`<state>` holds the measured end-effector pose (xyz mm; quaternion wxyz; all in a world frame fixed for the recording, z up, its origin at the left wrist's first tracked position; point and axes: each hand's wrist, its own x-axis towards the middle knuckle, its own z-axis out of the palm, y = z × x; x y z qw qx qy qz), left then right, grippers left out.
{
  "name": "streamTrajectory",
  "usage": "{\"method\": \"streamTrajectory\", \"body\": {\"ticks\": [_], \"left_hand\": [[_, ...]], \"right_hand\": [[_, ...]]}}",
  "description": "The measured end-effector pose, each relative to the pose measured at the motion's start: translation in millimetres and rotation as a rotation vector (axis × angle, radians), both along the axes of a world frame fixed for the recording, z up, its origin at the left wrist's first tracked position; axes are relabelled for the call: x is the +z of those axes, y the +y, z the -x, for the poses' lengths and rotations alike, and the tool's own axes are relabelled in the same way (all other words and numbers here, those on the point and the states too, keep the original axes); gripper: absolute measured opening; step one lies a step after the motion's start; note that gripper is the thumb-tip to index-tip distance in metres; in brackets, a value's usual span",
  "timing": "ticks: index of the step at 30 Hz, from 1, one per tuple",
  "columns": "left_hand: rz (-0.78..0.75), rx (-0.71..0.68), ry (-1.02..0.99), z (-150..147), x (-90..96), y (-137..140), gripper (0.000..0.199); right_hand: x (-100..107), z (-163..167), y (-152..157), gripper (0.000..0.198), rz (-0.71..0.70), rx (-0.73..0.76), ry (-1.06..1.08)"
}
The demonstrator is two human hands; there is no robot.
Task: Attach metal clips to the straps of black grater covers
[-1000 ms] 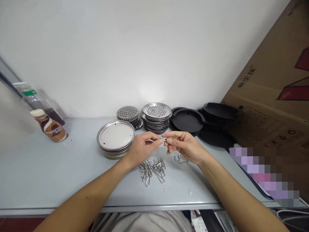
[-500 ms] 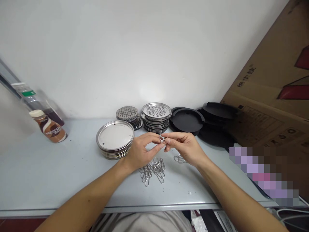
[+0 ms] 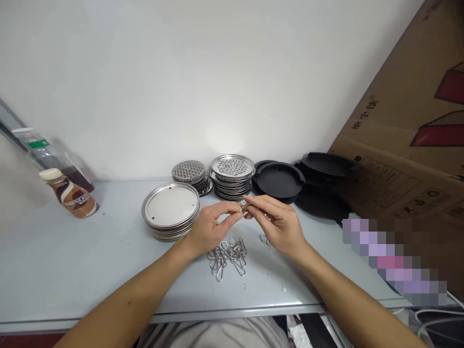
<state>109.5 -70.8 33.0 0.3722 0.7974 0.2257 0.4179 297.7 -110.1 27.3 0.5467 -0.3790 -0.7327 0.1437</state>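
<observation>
My left hand (image 3: pixel 214 223) and my right hand (image 3: pixel 278 223) meet above the table, each pinching the same small metal clip (image 3: pixel 242 208). Fingers cover most of that clip. Below them lies a loose pile of wire clips (image 3: pixel 226 258) with looped ends. Partly behind my right hand, a few more clips (image 3: pixel 264 239) rest on the tabletop. Beside my left wrist stands a stack of round metal plates (image 3: pixel 171 205) with small holes near the rim.
Perforated grater discs (image 3: pixel 232 166) are stacked by the wall, with patterned discs (image 3: pixel 188 171) beside them. Black round trays (image 3: pixel 279 181) sit to their right. A Nescafe bottle (image 3: pixel 72 195) and a clear bottle (image 3: pixel 54 159) stand left. A cardboard box (image 3: pixel 391 159) leans at right.
My right hand has turned slightly, its fingers closing further over the clip. The clip shows less than before. The whole view has shifted a little.
</observation>
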Motion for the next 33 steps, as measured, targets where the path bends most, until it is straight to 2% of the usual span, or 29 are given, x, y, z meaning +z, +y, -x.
{"method": "streamTrajectory", "body": {"ticks": [5,13,16,21,25,29,31,33], "left_hand": [[0.123,0.015,-0.008,-1.0,-0.8,-1.2,0.019],[0.326,-0.079,-0.107,-0.4,-2.4,-1.7,0.021],[0.315,-0.071,-0.086,0.1,-2.1,-0.8,0.021],[0.17,-0.008,0.021,1.1,-1.3,0.4,0.021],[0.03,0.045,0.102,1.7,-1.9,-0.6,0.022],[-0.055,0.079,0.117,1.8,-3.6,-1.7,0.018],[-0.051,0.085,0.124,0.9,-4.8,-2.5,0.019],[-0.042,0.098,0.128,-0.8,-6.9,-3.2,0.019]], "right_hand": [[-2.1,-1.2,1.7,0.04,-0.224,-0.091,-0.135],[-5.5,-4.1,3.7,0.047,-0.314,-0.121,-0.295],[-6.5,-3.3,4.0,0.05,-0.375,-0.182,-0.389],[-6.6,1.4,1.7,0.057,-0.457,-0.236,-0.469],[-14.1,6.2,2.5,0.056,-0.44,-0.237,-0.443],[-18.6,8.8,4.7,0.046,-0.391,-0.226,-0.389],[-15.5,7.8,5.5,0.037,-0.295,-0.17,-0.312],[-9.4,5.2,6.4,0.029,-0.072,-0.077,-0.199]]}}
